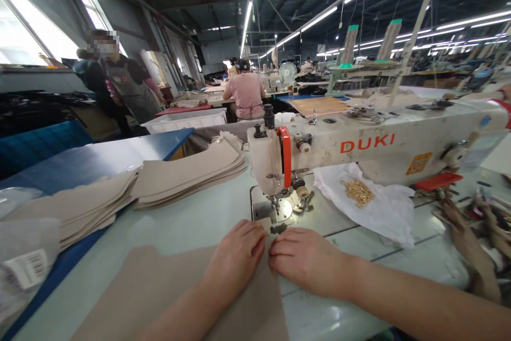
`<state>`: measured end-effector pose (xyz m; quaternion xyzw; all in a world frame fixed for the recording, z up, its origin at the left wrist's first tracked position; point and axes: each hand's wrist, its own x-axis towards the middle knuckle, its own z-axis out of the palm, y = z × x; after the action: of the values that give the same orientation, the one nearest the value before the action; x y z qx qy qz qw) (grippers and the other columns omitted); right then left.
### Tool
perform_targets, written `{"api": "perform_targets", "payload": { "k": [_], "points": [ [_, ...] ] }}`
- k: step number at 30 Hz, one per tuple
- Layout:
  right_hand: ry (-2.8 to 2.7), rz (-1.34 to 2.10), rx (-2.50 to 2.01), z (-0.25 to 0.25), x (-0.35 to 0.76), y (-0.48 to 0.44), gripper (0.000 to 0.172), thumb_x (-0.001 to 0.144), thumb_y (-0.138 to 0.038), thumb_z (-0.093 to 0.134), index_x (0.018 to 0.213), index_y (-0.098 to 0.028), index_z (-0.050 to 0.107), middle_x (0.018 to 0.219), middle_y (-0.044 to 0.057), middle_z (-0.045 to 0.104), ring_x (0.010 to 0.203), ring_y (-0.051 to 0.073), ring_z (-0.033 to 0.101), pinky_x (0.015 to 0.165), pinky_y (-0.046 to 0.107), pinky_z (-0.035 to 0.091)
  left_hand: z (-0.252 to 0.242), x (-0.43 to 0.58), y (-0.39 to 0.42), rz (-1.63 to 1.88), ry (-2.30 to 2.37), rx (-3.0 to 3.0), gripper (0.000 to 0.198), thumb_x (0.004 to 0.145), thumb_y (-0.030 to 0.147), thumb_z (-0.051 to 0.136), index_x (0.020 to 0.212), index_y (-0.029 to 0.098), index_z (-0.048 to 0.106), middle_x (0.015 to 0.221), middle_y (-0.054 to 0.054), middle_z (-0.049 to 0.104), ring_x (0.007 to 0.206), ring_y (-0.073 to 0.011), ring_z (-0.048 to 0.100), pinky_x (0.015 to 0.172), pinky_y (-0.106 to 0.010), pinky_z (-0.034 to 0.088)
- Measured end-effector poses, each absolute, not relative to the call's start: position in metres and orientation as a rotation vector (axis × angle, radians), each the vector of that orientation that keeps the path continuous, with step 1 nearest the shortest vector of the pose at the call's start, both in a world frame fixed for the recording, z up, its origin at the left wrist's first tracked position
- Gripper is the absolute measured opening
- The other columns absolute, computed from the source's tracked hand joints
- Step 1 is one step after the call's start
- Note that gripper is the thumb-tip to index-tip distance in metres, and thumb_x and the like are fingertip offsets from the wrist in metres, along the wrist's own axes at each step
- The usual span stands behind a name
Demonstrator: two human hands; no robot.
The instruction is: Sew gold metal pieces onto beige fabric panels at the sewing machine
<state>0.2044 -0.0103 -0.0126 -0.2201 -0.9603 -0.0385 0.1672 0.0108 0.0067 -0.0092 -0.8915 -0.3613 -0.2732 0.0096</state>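
A large beige fabric panel (175, 277) lies on the pale green sewing table. My left hand (241, 248) rests on its far edge, fingers bent and pressed together on the cloth near a small pale piece. Close beside it, my right hand (305, 258) is closed at the panel's right edge, its fingertips partly hidden. Both hands are just in front of the needle and presser foot (276, 204) of a white sewing machine (319, 144) marked DUKI. A dark greenish scrap or part (278, 229) shows between the hands and the foot.
Stacked beige panels (191, 171) stand left of the machine, another stack (91, 202) farther left. Gold metal pieces (358, 192) lie on a white cloth (391, 213) under the machine arm. A clear plastic bag (27, 272) is at left. Two thread cones (349, 46) stand behind; people work beyond.
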Motion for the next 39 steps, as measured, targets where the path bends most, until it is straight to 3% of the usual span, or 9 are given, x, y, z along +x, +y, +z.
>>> {"api": "perform_targets", "payload": {
  "k": [21,30,39],
  "points": [
    [-2.695,-0.099,-0.659,-0.0124,0.2045,-0.0122,0.013,0.093,-0.020,0.049,0.091,-0.016,0.061,0.090,0.004,0.065,0.091,0.017,0.054,0.089,0.031,0.042,-0.0087,0.0148,0.0077,-0.877,-1.123,-2.794,0.024,0.090,0.014,0.042,0.074,0.018,0.059,0.073,-0.004,0.064,0.073,-0.0178,0.057,0.067,-0.030,0.051],
    [-2.684,-0.209,-0.831,-0.0076,0.1991,-0.0128,0.011,0.090,-0.019,0.053,0.097,-0.013,0.060,0.098,0.008,0.061,0.096,0.021,0.053,0.092,0.035,0.041,-0.0076,0.0136,0.0050,-0.841,-1.194,-2.827,0.020,0.088,0.011,0.045,0.080,0.019,0.061,0.079,-0.004,0.066,0.078,-0.0188,0.059,0.073,-0.032,0.052],
    [-2.720,-0.236,-0.810,-0.0061,0.1970,-0.0115,0.008,0.089,-0.018,0.055,0.091,-0.014,0.061,0.093,0.006,0.062,0.092,0.020,0.054,0.090,0.034,0.041,-0.0097,0.0089,0.0005,-0.879,-1.229,-2.840,0.018,0.086,0.008,0.049,0.088,0.018,0.063,0.090,-0.005,0.068,0.085,-0.0187,0.060,0.079,-0.032,0.052]
  ]
}}
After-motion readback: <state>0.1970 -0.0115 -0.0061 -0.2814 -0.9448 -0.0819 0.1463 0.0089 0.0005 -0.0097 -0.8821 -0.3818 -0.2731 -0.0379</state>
